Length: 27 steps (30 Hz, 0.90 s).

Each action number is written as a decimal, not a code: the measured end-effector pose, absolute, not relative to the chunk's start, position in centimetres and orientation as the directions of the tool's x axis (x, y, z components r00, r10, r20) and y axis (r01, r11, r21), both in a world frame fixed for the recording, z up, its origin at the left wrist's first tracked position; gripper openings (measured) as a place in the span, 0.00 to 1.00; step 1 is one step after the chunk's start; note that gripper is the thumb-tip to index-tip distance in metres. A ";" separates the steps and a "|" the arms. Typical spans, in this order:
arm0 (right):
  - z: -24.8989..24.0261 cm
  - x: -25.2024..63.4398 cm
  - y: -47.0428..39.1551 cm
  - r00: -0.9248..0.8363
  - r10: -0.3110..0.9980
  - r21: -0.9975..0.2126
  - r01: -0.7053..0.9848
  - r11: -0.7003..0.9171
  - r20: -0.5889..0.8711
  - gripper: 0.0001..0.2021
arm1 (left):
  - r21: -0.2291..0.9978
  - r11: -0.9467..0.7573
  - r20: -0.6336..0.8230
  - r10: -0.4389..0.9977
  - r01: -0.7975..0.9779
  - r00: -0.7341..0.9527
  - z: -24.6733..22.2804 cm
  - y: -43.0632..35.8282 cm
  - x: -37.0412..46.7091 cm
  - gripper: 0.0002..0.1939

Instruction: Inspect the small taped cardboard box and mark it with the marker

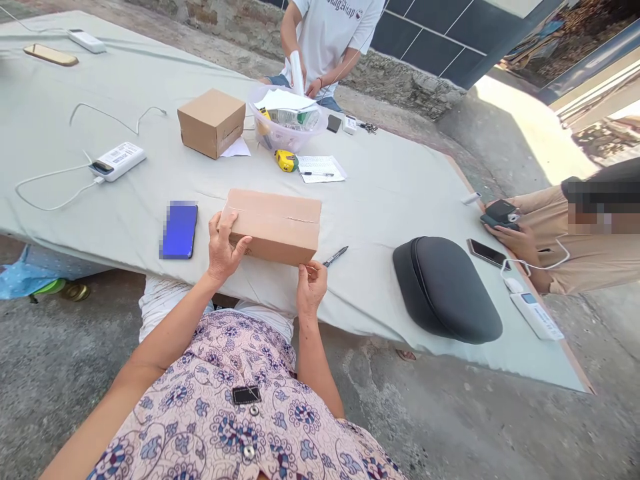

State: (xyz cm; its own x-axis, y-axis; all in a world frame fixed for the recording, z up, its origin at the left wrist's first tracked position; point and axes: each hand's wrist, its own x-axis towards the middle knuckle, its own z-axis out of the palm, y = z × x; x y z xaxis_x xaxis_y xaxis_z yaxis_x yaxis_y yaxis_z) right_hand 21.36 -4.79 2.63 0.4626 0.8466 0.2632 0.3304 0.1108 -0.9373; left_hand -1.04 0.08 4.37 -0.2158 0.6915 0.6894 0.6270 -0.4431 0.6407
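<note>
A long, closed cardboard box (277, 223) lies on the cloth-covered table directly in front of me. A lengthwise seam runs over its top. My left hand (223, 250) grips the box's left end, fingers over the top edge and thumb against the front side. At the front right corner, the fingers of my right hand (311, 285) are pinched together against the box. A dark pen (335, 257) lies just right of that hand. Left of the box is a phone (179, 230) with a blue screen.
Behind the box are a second cardboard box (211, 123), a plastic basin (287, 137), a yellow tape measure (287, 161) and a paper sheet (321, 169). A black case (450, 290) stands to the right. White power banks (119, 161) with cables lie around. Two other people are at the table.
</note>
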 end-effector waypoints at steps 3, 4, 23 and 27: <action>4.1 21.7 -5.2 0.500 0.793 -0.912 0.375 0.165 0.349 0.17 | 0.682 -0.457 0.672 0.699 0.571 -0.243 4.1 -0.1 -0.5 0.33; 4.8 21.8 -5.3 0.512 0.769 -0.899 0.400 0.180 0.382 0.16 | 0.700 -0.460 0.659 0.712 0.546 -0.243 4.0 -0.2 -0.3 0.32; 10.5 19.8 -4.2 0.260 0.568 -0.525 0.766 0.372 0.781 0.08 | 0.651 -0.344 0.593 0.787 0.677 -0.170 5.3 -1.2 0.9 0.24; 10.3 20.0 -4.2 0.261 0.565 -0.524 0.766 0.372 0.783 0.09 | 0.381 -0.499 0.835 0.548 0.778 -0.058 9.8 -2.3 2.1 0.24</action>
State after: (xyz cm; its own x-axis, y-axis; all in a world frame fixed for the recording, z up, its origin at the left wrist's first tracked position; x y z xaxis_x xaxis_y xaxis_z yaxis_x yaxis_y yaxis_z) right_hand 19.97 -4.24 10.35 0.2611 0.5649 0.7828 0.7663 0.3719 -0.5240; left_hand 2.08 -2.30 9.77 -0.0578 0.5476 0.8347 0.7780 -0.4993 0.3814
